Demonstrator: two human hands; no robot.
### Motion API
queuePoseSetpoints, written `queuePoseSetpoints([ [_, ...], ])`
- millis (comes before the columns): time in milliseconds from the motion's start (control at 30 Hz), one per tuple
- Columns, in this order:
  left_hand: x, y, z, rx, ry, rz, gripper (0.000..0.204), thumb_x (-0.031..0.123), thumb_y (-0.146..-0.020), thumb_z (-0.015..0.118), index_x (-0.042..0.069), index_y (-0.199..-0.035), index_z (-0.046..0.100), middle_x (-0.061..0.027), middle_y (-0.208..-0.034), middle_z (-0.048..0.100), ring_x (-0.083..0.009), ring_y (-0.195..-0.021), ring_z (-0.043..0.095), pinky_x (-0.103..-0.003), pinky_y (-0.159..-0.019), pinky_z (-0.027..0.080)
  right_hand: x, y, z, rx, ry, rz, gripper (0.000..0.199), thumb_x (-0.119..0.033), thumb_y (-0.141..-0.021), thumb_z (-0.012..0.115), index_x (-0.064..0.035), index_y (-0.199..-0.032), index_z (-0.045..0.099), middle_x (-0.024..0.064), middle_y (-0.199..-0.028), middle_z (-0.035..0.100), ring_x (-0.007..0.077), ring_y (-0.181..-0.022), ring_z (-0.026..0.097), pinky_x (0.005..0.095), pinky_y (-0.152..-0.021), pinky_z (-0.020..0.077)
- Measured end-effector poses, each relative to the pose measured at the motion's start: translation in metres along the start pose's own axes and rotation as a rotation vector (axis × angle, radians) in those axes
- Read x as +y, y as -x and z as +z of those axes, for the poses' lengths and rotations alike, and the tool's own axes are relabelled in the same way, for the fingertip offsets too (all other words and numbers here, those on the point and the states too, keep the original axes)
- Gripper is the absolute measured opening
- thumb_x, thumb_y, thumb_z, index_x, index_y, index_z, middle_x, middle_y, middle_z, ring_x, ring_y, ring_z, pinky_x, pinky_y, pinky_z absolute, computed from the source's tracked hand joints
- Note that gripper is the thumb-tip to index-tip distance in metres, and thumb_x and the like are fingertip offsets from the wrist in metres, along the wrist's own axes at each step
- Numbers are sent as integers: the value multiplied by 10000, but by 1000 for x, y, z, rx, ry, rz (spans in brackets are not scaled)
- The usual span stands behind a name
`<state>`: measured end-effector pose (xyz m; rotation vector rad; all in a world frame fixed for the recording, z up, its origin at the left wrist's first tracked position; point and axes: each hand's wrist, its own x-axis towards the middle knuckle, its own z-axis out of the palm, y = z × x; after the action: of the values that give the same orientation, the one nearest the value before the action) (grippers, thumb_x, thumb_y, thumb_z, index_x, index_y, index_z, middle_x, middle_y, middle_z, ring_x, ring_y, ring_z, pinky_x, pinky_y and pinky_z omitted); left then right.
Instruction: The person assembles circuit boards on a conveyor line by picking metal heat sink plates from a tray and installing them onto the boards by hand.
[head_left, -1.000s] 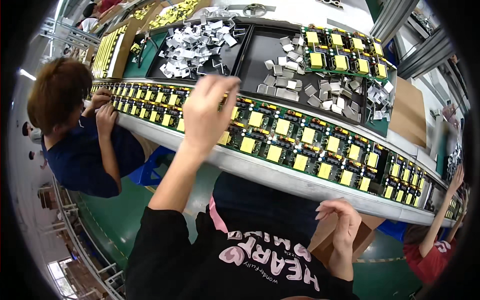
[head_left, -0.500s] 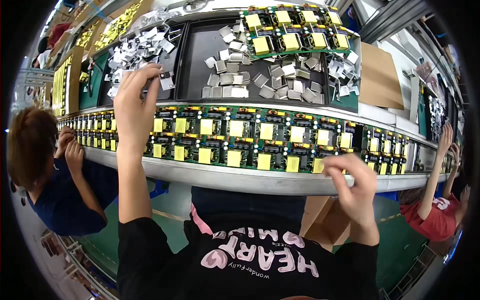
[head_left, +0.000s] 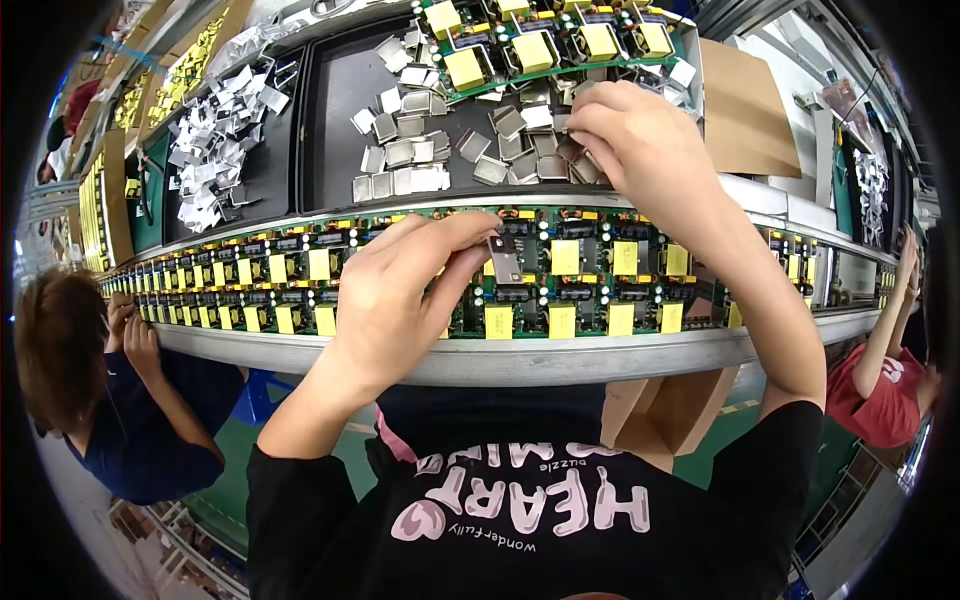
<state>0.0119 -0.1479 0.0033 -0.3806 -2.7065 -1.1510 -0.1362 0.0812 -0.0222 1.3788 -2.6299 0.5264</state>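
Observation:
Between the thumb and fingers of my left hand (head_left: pixel 395 300) is a small flat metal plate (head_left: pixel 505 262) with holes, held tilted over the double row of circuit boards (head_left: pixel 563 290). These green boards carry yellow block transformers and run along the rail in front of me. My right hand (head_left: pixel 640 130) reaches into a black tray (head_left: pixel 335 125), fingertips pinched at a silver bent metal bracket (head_left: pixel 572 150) among several others. It is partly hidden by the fingers, and I cannot tell whether it is lifted.
A panel of boards with yellow transformers (head_left: pixel 533 52) rests across the tray's far side. Loose silver plates (head_left: pixel 215 150) fill the tray section at left. A cardboard sheet (head_left: pixel 745 120) lies at right. People work at the left (head_left: pixel 130 390) and right (head_left: pixel 880 385). An open carton (head_left: pixel 670 415) is below the rail.
My left hand has come down and right from the plate tray, carrying the metal plate over the boards. My right hand has gone up and forward from the rail edge into the bracket tray.

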Motion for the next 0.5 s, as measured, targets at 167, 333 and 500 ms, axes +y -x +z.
queuePoseSetpoints([
  [167,11,-3,13,-65,180,-189,280,-52,-867,702,20,-1137,706,-97,-917,743,-206,-817,725,-289,-697,566,-17,22,-32,125,-366,246,187,-5,-956,622,-21,-1140,653,112,-995,707,236,-882,715,308,-804,555],
  [333,20,-10,29,-110,250,-166,299,-6,-871,728,4,-1168,695,-121,-1022,737,-216,-880,740,-289,-768,585,-12,62,-58,156,-504,291,217,33,-980,579,10,-1191,625,96,-1021,716,167,-916,710,275,-823,546],
  [500,39,-14,47,-97,277,-159,345,36,-831,783,3,-1163,694,-149,-1114,711,-252,-884,736,-330,-791,590,-4,97,-62,258,-745,393,260,43,-995,555,61,-1253,577,94,-1084,705,141,-916,701,261,-816,548],
])
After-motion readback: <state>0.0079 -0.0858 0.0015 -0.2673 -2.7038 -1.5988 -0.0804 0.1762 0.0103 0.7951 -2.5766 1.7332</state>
